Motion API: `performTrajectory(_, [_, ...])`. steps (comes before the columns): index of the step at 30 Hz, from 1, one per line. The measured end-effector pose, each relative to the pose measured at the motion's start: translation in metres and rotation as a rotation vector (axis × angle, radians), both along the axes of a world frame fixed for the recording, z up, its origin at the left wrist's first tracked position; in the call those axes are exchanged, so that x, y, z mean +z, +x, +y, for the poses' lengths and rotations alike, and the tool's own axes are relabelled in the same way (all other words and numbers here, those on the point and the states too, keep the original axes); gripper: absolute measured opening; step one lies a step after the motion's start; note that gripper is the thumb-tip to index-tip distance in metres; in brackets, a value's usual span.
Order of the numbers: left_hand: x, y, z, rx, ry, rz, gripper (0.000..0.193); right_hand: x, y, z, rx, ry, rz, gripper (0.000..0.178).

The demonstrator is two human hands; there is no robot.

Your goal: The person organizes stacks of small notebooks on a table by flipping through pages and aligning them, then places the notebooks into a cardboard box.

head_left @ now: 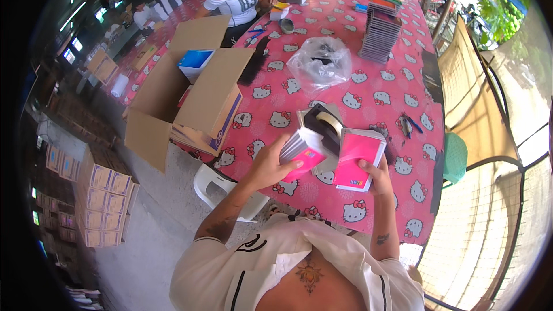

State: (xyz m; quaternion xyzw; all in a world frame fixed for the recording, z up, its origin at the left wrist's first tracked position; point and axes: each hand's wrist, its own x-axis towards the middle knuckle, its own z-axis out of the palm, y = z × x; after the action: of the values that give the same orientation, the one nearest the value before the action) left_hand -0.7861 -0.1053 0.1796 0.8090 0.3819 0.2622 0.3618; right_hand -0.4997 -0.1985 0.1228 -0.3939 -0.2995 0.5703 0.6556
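Note:
My left hand (269,164) is closed round a stack of pink-covered notebooks (303,152), held tilted with the page edges facing up. In my right hand (377,177) is another stack of pink notebooks (360,158), its top cover facing me and my thumb on the front. Both stacks are held over the near edge of the table, a small gap between them. Just beyond them lies a black tape dispenser (324,128) with a roll of pale tape, partly hidden by the notebooks.
An open cardboard box (216,89) holding blue notebooks (196,59) stands at the left. On the pink patterned table (351,210) are a clear plastic bag (319,63), pliers (410,125) and a tall notebook stack (380,34). A co-worker (236,3) sits across, far left. A white chair (227,190) is nearby.

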Motion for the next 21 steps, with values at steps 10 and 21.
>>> performTrajectory(10, [-0.080,0.023,-0.042,-0.669,0.420,0.486,0.047,-0.018,-0.022,-0.001,0.237,-0.072,-1.543,0.078])
performTrajectory(21, [-0.142,0.048,-0.051,-0.517,0.720,0.196,0.080,-0.059,0.001,0.010,0.432,-0.053,-1.394,0.078])
